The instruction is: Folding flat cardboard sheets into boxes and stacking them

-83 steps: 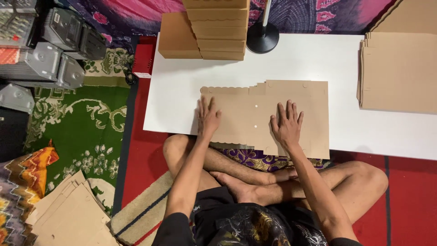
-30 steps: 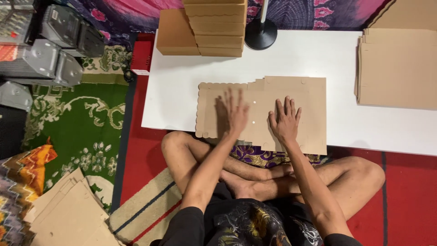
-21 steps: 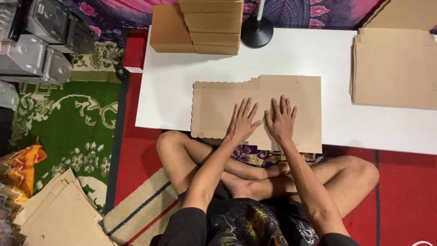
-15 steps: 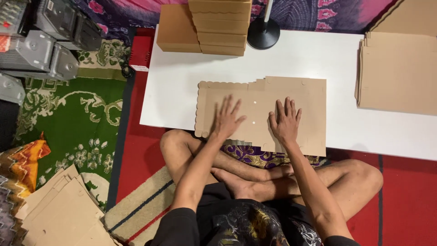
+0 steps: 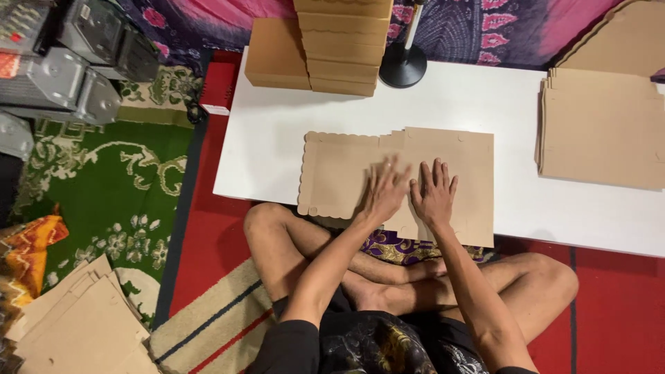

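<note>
Change: Since half a second ago the left hand (image 5: 384, 194) is sliding rightward across the sheet, closing in beside the right hand (image 5: 433, 194); the right hand is staying where it was.
Left hand: it is lying flat and open, fingers spread and slightly blurred, pressing on the cardboard sheet (image 5: 332, 173) and gripping nothing.
Right hand: it is resting palm down, fingers fanned, just beside the left hand and touching the same sheet, with nothing clasped.
Cardboard sheet: the brown, matte, die-cut blank is lying flat on the near part of the white table (image 5: 277, 138); its left edge is scalloped, and its near edge is overhanging the table above the person's crossed legs.
Obstructions: nothing is sitting on the sheet besides the two hands.
Right of the sheet: a stack of flat cardboard blanks (image 5: 599, 131) is lying well apart.
Far edge: a pile of folded brown boxes (image 5: 343, 48) is standing beside a round black stand base (image 5: 402, 66).
Floor: a green patterned rug (image 5: 118, 187) is lying to the left, with more cardboard pieces (image 5: 76, 325) at the lower left.
</note>
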